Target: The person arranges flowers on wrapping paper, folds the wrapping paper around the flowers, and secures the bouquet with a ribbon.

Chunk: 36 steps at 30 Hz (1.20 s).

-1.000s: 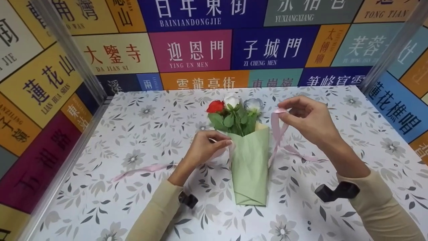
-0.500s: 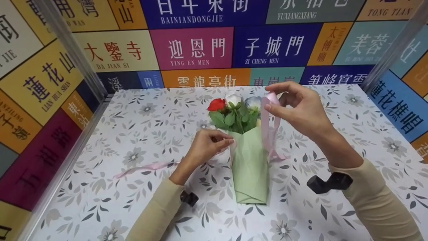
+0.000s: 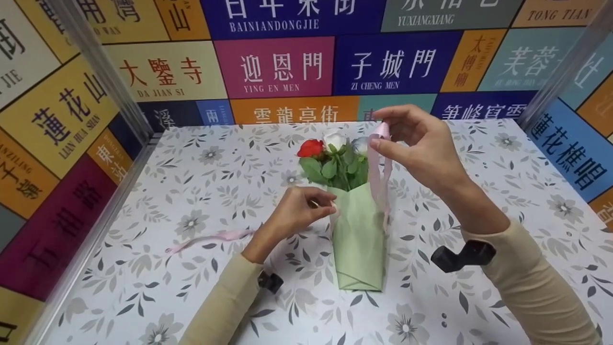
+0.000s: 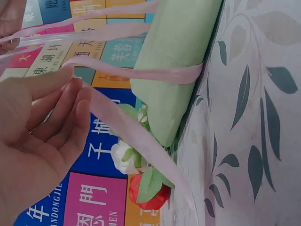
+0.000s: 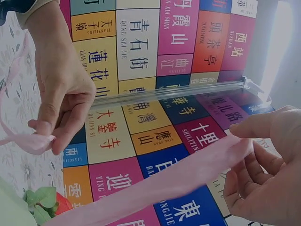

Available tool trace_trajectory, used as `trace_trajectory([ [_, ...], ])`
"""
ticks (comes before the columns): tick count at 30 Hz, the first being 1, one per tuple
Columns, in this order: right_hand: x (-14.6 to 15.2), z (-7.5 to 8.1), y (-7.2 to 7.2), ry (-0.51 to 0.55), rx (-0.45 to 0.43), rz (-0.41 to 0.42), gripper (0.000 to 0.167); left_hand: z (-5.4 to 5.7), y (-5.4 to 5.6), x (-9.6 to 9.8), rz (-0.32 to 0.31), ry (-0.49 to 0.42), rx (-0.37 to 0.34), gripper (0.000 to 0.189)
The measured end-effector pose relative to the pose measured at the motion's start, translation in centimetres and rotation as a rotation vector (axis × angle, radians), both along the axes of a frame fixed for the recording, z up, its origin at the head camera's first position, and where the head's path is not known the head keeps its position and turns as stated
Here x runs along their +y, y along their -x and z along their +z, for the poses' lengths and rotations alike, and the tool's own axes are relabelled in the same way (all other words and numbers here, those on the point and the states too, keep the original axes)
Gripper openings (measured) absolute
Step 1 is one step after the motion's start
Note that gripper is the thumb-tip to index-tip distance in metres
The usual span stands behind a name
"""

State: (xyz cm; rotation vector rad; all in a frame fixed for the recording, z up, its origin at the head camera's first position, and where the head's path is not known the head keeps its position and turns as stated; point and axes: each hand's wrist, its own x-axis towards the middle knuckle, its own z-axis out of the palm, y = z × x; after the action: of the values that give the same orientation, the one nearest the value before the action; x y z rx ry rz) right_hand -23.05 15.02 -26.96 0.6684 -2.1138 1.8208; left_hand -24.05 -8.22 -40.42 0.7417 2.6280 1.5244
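Observation:
A bouquet wrapped in pale green paper (image 3: 359, 244) lies on the table, its folded end toward me. From the wrap's far end show a red rose (image 3: 311, 149), a white rose (image 3: 334, 139) and a blue-grey one (image 3: 360, 145), partly behind a pink ribbon (image 3: 379, 170). The ribbon passes around the wrap, as the left wrist view shows. My left hand (image 3: 298, 209) pinches it at the wrap's left edge. Raised over the bouquet's upper right, my right hand (image 3: 426, 146) holds the other length between thumb and fingers; it hangs down beside the paper.
The ribbon's loose left tail trails over the flower-patterned tabletop (image 3: 143, 282) behind my left wrist. Panels with street names (image 3: 275, 67) stand behind and at both sides. A clear corner post (image 3: 112, 76) rises at the back left.
My right hand has moved up and left with the ribbon, toward the flowers. The ribbon's right tail has been drawn in off the table. My left hand has stayed nearly in place.

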Motion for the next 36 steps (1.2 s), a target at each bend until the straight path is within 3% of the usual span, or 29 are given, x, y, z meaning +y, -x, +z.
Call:
trace_trajectory([
  [4, 0.0, -0.1, -0.1, -0.014, -0.025, -0.031, 0.032, -0.1, 0.0, -0.1, -0.01, -0.004, 0.048, 0.02],
  [13, 0.0, -1.0, 0.0, -0.14, -0.062, -0.114, 0.015, 0.0, -0.2, 0.0, 0.089, -0.017, 0.167, 0.01],
  [20, -0.6, -1.8, 0.0, -0.136, -0.172, -0.081, 0.018, 0.7, -0.4, 0.1, 0.161, -0.036, 0.217, 0.015],
  [29, -2.2, -5.5, 0.5, -0.281, -0.314, -0.065, 0.02, 1.2, -0.8, 0.2, 0.204, -0.102, 0.168, 0.017],
  [36, -3.4, -7.7, 0.4, -0.355, -0.364, -0.025, 0.019, 1.6, -1.1, 0.5, 0.226, -0.203, 0.07, 0.017],
])
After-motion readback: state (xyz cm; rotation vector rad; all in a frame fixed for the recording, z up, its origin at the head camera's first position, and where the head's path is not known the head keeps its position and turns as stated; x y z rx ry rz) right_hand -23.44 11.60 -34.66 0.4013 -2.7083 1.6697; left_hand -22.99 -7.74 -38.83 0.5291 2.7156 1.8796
